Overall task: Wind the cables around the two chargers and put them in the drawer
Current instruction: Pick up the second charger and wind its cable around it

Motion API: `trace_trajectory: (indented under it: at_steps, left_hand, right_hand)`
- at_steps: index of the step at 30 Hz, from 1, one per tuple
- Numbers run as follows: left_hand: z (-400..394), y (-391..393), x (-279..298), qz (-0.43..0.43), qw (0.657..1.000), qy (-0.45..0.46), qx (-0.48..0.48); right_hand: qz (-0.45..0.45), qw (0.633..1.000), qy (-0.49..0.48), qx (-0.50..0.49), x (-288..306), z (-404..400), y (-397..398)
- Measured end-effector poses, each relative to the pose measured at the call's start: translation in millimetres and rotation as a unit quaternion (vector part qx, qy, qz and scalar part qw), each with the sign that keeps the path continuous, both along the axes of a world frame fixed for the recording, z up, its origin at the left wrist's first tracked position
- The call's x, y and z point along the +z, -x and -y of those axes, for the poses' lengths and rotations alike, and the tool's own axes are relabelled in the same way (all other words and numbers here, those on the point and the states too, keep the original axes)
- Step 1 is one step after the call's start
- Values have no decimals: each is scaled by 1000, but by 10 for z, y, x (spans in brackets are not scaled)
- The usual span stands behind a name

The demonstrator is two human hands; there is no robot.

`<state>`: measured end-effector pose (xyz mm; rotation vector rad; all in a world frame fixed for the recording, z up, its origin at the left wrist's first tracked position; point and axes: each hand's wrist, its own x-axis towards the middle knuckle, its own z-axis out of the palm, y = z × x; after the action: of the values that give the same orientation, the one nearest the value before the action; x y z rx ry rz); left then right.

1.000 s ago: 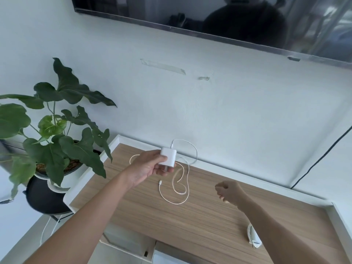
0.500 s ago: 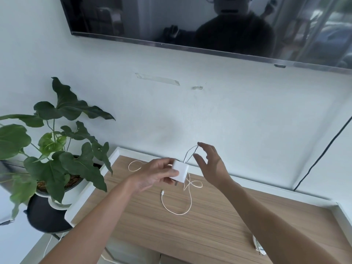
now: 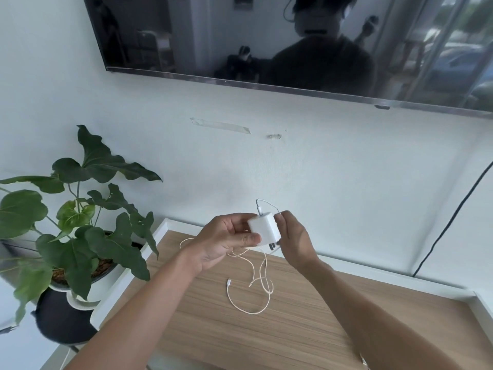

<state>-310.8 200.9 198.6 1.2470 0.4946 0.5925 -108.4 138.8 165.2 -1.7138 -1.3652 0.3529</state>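
Observation:
My left hand point(image 3: 225, 241) holds a white cube charger point(image 3: 264, 228) lifted above the wooden table top point(image 3: 266, 332), its metal prongs pointing down to the right. The white cable point(image 3: 253, 297) is plugged into the charger's top, arcs over to my right hand point(image 3: 292, 236), which pinches it beside the charger, then hangs down in loose loops onto the wood. Its free plug end lies on the table. The second charger and the drawer are not clearly visible; only a sliver of white shows by my right forearm at the bottom edge.
A potted plant point(image 3: 80, 225) with broad green leaves stands on a dark stool left of the table. A white raised rim point(image 3: 373, 273) borders the table. A wall-mounted TV point(image 3: 293, 44) hangs above. A black cord point(image 3: 453, 217) runs down the wall at right.
My left hand raised the charger higher off the table. My right hand closed in from open fingers and now pinches the cable beside the charger. The view tilted upward.

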Motion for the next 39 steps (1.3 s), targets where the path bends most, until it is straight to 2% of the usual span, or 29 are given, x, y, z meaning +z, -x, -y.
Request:
trace_trajectory:
  at_steps: [5, 9, 14, 22, 29, 32, 34, 37, 39]
  left_hand:
    - [-5, -15, -24, -10, 999, 6, 33]
    - [-1, 27, -188, -54, 997, 23, 48]
    - [65, 35, -441, -100, 993, 49, 39]
    - [280, -73, -532, -183, 982, 18, -51]
    - [340, -59, -566, -127, 988, 38, -72]
    - [358, -58, -539, -117, 992, 24, -50]
    - [365, -75, -493, -101, 992, 67, -46]
    - [332, -76, -490, -41, 980, 187, -60]
    - [300, -52, -534, -17, 977, 199, -72]
  right_hand:
    - [8, 1000, 22, -6, -203, 138, -36]
    - [-73, 996, 35, -44, -112, 220, -161]
    - [-110, 991, 35, -63, 64, 203, -378]
    - [-17, 998, 54, -13, 243, 145, -367]
    - [5, 999, 53, 1, 361, 92, -380]
    - [-1, 998, 55, -2, 386, 66, -408]
    - [-6, 999, 52, -5, 392, 50, -430]
    - [-11, 999, 43, -8, 394, 32, -470]
    - [-11, 999, 41, -5, 400, 15, -484]
